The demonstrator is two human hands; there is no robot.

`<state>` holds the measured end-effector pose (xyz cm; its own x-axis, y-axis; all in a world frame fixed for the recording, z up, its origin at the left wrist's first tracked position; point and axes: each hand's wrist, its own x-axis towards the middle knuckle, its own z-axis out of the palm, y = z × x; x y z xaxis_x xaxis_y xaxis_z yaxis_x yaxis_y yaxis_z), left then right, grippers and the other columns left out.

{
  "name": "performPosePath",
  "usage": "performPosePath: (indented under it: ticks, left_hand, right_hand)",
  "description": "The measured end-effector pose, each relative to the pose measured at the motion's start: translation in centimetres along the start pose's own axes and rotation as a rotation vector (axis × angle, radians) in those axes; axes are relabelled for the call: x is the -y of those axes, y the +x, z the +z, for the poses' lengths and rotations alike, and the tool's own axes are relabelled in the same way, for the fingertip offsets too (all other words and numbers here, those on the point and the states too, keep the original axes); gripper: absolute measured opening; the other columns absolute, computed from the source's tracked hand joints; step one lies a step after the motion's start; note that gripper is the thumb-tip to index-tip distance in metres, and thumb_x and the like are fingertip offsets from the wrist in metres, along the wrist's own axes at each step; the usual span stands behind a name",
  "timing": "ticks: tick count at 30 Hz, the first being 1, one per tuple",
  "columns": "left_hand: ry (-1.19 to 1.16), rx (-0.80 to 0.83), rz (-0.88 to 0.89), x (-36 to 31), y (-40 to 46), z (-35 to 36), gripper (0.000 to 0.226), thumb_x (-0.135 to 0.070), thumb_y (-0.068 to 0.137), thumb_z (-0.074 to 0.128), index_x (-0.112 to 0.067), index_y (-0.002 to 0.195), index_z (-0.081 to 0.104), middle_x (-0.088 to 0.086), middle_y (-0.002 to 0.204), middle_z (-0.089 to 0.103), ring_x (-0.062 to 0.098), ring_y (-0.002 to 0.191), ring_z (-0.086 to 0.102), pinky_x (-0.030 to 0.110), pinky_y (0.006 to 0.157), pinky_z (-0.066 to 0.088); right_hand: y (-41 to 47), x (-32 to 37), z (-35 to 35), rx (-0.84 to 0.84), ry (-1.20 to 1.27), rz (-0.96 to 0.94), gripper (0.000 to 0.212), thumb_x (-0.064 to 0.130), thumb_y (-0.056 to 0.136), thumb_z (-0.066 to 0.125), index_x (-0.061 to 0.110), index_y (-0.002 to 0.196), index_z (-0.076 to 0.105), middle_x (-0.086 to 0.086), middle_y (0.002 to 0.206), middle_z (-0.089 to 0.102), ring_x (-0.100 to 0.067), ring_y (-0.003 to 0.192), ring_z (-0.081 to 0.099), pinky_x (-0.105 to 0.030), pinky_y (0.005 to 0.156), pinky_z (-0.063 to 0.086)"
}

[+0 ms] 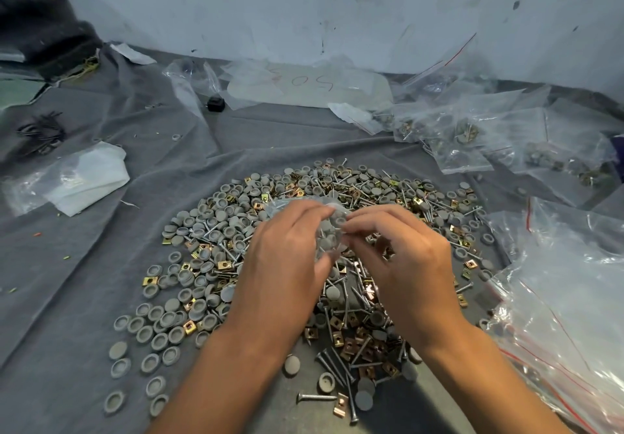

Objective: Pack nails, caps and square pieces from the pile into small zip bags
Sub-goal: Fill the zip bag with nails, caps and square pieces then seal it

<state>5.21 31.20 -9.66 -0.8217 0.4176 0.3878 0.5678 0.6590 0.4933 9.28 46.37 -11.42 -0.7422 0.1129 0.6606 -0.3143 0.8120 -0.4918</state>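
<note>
A wide pile (pixel 209 265) of grey round caps, silver nails and brass square pieces covers the grey cloth in the middle. Above the pile, my left hand (pixel 287 254) grips a small clear zip bag (pixel 329 231) with several grey caps inside. My right hand (pixel 401 251) pinches the bag's right edge with thumb and forefinger. The bag's lower part is hidden between my hands. Loose caps (pixel 148 329) spread out to the left, and nails with square pieces (pixel 354 342) lie near my wrists.
Filled zip bags (pixel 466 133) lie at the back right, and a heap of empty red-striped bags (pixel 567 298) sits at the right edge. White plastic (pixel 84 177) lies at left, dark nails (pixel 42 129) at far left, a wall behind.
</note>
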Motion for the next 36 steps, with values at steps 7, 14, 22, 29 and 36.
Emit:
performPosePath:
  ticks: [7, 14, 22, 29, 36]
  left_hand:
    - [-0.017, -0.020, -0.031, 0.4, 0.1, -0.1, 0.058, -0.028, 0.078, 0.079, -0.024, 0.132, 0.059, -0.012, 0.127, 0.060, -0.003, 0.110, 0.050, 0.034, 0.106, 0.048]
    - [-0.017, -0.036, -0.047, 0.7, 0.1, -0.4, 0.058, -0.028, 0.076, 0.081, -0.023, 0.131, 0.061, -0.012, 0.125, 0.061, -0.003, 0.106, 0.051, 0.033, 0.102, 0.048]
    - [-0.009, -0.010, -0.041, 0.6, 0.0, -0.2, 0.060, -0.027, 0.078, 0.081, -0.024, 0.133, 0.058, -0.013, 0.128, 0.059, 0.003, 0.106, 0.058, 0.030, 0.101, 0.049]
    - [-0.013, -0.015, -0.038, 0.4, 0.1, 0.0, 0.060, -0.028, 0.078, 0.080, -0.026, 0.133, 0.057, -0.013, 0.129, 0.059, -0.001, 0.109, 0.053, 0.028, 0.105, 0.044]
    - [-0.043, 0.006, -0.030, 0.3, 0.2, -0.1, 0.055, -0.024, 0.078, 0.082, -0.021, 0.129, 0.063, -0.010, 0.125, 0.061, 0.005, 0.108, 0.058, 0.037, 0.100, 0.051]
  right_hand:
    - [-0.4, -4.1, 0.3, 0.315, -0.209, 0.284, 0.044, 0.031, 0.093, 0.066, 0.032, 0.136, 0.055, 0.013, 0.136, 0.059, -0.007, 0.131, 0.046, -0.033, 0.114, 0.037]
    - [-0.3, -4.9, 1.5, 0.497, -0.351, 0.147, 0.045, 0.035, 0.095, 0.055, 0.041, 0.140, 0.052, 0.020, 0.140, 0.051, -0.010, 0.132, 0.036, -0.029, 0.104, 0.022]
    - [0.5, -4.2, 0.1, 0.470, -0.233, 0.299, 0.024, 0.027, 0.093, 0.070, 0.032, 0.116, 0.069, 0.016, 0.111, 0.063, -0.002, 0.095, 0.055, -0.019, 0.091, 0.047]
    - [0.9, -1.5, -1.7, 0.266, 0.282, 0.344, 0.027, 0.029, 0.083, 0.070, 0.028, 0.110, 0.072, 0.018, 0.097, 0.073, 0.002, 0.092, 0.069, -0.018, 0.080, 0.058]
    - [0.4, 0.6, 0.2, 0.076, 0.044, 0.029, 0.028, 0.007, 0.081, 0.080, 0.013, 0.108, 0.077, 0.004, 0.112, 0.069, 0.002, 0.098, 0.063, -0.011, 0.087, 0.049]
